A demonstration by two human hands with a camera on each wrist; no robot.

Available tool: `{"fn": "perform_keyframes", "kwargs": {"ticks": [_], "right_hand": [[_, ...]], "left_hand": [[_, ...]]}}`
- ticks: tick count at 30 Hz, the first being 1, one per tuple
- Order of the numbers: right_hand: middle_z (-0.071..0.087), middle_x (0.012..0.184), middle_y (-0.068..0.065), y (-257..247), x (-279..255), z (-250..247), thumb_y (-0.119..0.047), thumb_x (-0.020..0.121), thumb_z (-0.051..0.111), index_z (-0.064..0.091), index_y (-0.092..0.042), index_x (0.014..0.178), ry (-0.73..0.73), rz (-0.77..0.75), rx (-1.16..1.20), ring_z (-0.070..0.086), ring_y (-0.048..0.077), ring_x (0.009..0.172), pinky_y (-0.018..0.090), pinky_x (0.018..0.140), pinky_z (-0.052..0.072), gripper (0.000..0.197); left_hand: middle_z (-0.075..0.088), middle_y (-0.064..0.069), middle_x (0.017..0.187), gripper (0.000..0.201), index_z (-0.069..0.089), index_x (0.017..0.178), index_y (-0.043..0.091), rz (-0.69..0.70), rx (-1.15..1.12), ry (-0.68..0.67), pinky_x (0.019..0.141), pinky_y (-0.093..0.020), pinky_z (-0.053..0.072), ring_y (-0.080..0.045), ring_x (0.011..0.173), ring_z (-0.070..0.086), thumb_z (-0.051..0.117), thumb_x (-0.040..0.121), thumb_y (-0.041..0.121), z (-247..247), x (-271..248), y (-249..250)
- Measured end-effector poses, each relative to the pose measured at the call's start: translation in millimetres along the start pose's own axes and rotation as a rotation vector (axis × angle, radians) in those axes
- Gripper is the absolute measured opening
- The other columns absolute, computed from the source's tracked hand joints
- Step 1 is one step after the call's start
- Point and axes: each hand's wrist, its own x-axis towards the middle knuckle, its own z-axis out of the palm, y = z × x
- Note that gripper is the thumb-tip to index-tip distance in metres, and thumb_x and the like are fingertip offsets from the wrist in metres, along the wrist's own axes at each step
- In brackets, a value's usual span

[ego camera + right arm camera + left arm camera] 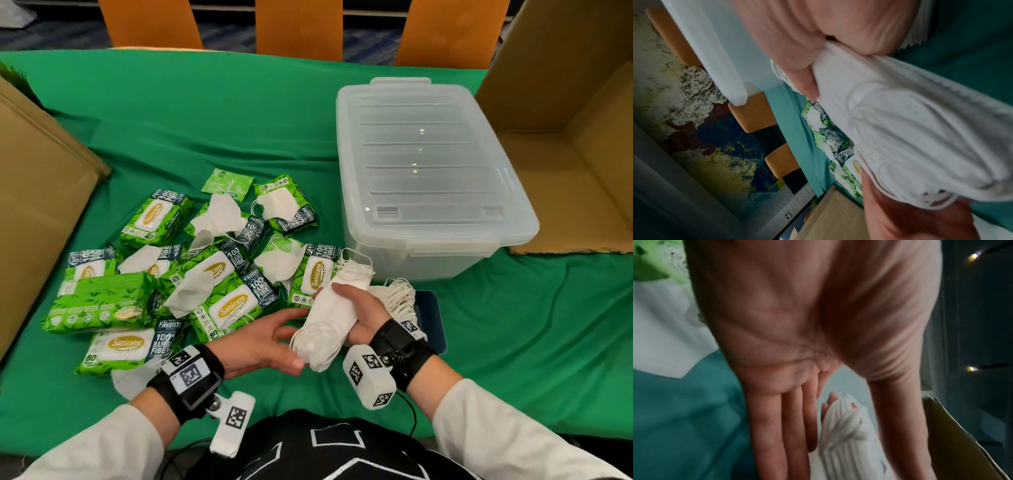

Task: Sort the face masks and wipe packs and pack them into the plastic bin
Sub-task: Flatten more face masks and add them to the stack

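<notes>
My right hand grips a thick stack of white face masks above the green cloth, just in front of the bin; the same stack of masks fills the right wrist view. My left hand is open with straight fingers, its thumb at the stack's near end. Green wipe packs and loose white masks lie jumbled to the left. The clear plastic bin stands at the right with its lid on.
Another bundle of masks lies on a dark blue flat thing behind my right wrist. Cardboard boxes stand at the left and right. Orange chair backs line the far table edge.
</notes>
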Motion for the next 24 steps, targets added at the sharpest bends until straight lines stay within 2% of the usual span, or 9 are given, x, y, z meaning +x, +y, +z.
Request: {"fn": "perform_keyframes", "kwargs": {"ticks": [1, 3, 5, 7, 10, 13, 17, 21, 24], "right_hand": [[0.067, 0.119, 0.03, -3, -1, 1, -0.01, 0.093, 0.065, 0.057, 0.009, 0.133, -0.015, 0.0, 0.008, 0.069, 0.042, 0.103, 0.055, 0.088, 0.055, 0.045], [0.069, 0.112, 0.029, -6, -1, 3, -0.009, 0.094, 0.063, 0.058, 0.008, 0.131, -0.036, -0.013, 0.014, 0.071, 0.04, 0.094, 0.05, 0.08, 0.058, 0.041], [0.069, 0.113, 0.031, -5, -1, 7, -0.007, 0.093, 0.065, 0.058, 0.009, 0.131, -0.037, -0.043, 0.015, 0.071, 0.042, 0.098, 0.052, 0.085, 0.058, 0.042], [0.066, 0.121, 0.033, -2, 0, 10, -0.005, 0.09, 0.067, 0.057, 0.009, 0.132, -0.019, -0.07, 0.003, 0.066, 0.047, 0.111, 0.058, 0.095, 0.054, 0.046], [0.067, 0.12, 0.033, 2, 3, 11, -0.001, 0.09, 0.067, 0.06, 0.008, 0.129, -0.01, -0.101, -0.007, 0.064, 0.049, 0.115, 0.063, 0.099, 0.05, 0.04], [0.067, 0.119, 0.033, 6, 4, 11, 0.002, 0.089, 0.067, 0.062, 0.007, 0.125, -0.002, -0.111, -0.001, 0.065, 0.049, 0.113, 0.064, 0.099, 0.05, 0.037], [0.068, 0.118, 0.032, 14, 3, 9, 0.002, 0.089, 0.068, 0.063, 0.007, 0.124, -0.003, -0.1, 0.017, 0.066, 0.047, 0.112, 0.061, 0.096, 0.053, 0.035], [0.069, 0.117, 0.031, 17, 2, 8, 0.002, 0.089, 0.068, 0.065, 0.004, 0.121, -0.017, -0.113, 0.021, 0.066, 0.047, 0.112, 0.062, 0.098, 0.052, 0.032], [0.071, 0.116, 0.027, 20, 0, 9, 0.001, 0.089, 0.069, 0.068, 0.001, 0.121, -0.039, -0.129, -0.021, 0.067, 0.044, 0.112, 0.059, 0.1, 0.051, 0.032]], "left_hand": [[0.061, -0.012, 0.142, 0.095, 0.035, 0.15, 0.029, 0.003, 0.021, -0.032, 0.099, -0.05, 0.054, -0.042, 0.122, 0.062, 0.078, 0.075, -0.01, 1, -2, 0], [0.062, -0.011, 0.14, 0.091, 0.034, 0.15, 0.028, 0.013, 0.046, -0.045, 0.098, -0.05, 0.055, -0.043, 0.121, 0.063, 0.075, 0.078, -0.01, 4, -2, 2], [0.066, -0.011, 0.135, 0.083, 0.039, 0.147, 0.026, 0.023, 0.038, 0.021, 0.101, -0.057, 0.052, -0.04, 0.12, 0.064, 0.074, 0.078, -0.004, 9, 1, 5], [0.067, -0.015, 0.132, 0.079, 0.044, 0.146, 0.023, 0.037, 0.007, 0.078, 0.102, -0.063, 0.049, -0.04, 0.12, 0.064, 0.071, 0.076, -0.004, 11, 7, 6], [0.07, -0.017, 0.125, 0.078, 0.047, 0.142, 0.023, 0.04, 0.03, 0.148, 0.091, -0.054, 0.057, -0.035, 0.11, 0.069, 0.069, 0.071, -0.002, 16, 15, 8], [0.073, -0.016, 0.118, 0.072, 0.051, 0.14, 0.024, 0.046, 0.069, 0.219, 0.08, -0.044, 0.059, -0.031, 0.1, 0.07, 0.069, 0.072, 0.009, 21, 23, 7], [0.074, -0.005, 0.118, 0.072, 0.054, 0.138, 0.02, 0.086, 0.051, 0.32, 0.1, -0.047, 0.055, -0.023, 0.11, 0.071, 0.074, 0.07, 0.022, 27, 33, 3], [0.074, -0.002, 0.121, 0.066, 0.056, 0.136, 0.02, 0.088, 0.052, 0.323, 0.096, -0.037, 0.057, -0.019, 0.111, 0.07, 0.069, 0.072, 0.015, 32, 37, 3], [0.072, -0.009, 0.124, 0.064, 0.058, 0.135, 0.014, 0.057, 0.032, 0.262, 0.102, -0.045, 0.054, -0.026, 0.117, 0.068, 0.067, 0.073, 0.003, 29, 38, 2]]}}
